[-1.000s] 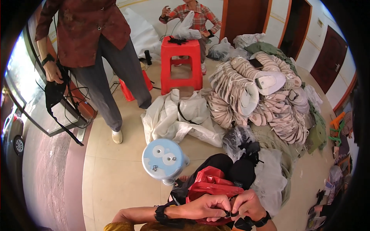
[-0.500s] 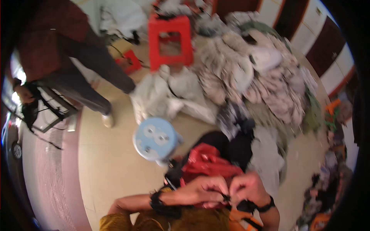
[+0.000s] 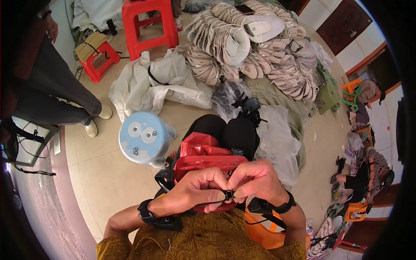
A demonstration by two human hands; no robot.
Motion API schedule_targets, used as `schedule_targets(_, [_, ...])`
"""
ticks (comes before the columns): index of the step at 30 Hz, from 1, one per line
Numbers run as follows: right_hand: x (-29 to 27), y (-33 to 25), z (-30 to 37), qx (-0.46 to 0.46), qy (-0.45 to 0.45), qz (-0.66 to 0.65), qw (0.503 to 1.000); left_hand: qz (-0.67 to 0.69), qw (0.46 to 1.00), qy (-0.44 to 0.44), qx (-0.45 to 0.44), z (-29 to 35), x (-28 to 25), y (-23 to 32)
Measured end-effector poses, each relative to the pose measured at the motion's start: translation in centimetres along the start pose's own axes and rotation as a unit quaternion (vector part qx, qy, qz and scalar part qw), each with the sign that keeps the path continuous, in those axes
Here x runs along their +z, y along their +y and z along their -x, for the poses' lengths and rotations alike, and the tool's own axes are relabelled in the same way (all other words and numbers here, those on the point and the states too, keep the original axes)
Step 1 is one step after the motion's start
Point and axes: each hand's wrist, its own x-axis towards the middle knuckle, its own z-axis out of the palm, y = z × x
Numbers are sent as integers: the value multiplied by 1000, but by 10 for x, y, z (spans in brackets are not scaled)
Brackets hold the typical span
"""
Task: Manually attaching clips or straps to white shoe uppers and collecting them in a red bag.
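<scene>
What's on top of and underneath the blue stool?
On the blue stool lie one small shiny piece near the right edge and another toward the near edge, too small to identify. Whatever is directly underneath is covered by the stool itself.

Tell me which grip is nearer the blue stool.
Left. The left grip is below and right of the blue stool in the picture; the right grip is farther right, beyond the left one.
</scene>
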Motion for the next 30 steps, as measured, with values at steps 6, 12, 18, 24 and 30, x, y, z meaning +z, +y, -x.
schedule_targets(6, [7,-6,1,-35,23,133,990,-25,1000,-5,13,6,1,3])
schedule_targets(12, [8,12,6,-103,157,125,974,2,999,-24,35,-6,1,-6])
schedule_targets(18, [10,14,1,-97,163,71,979,38,997,-37,51,-5,-2,-10])
schedule_targets(24, [23,-6,9,60,134,201,968,21,998,-17,63,-5,-1,-15])
schedule_targets(30, [8,19,6,-87,163,29,982,45,998,-34,41,-9,2,-17])
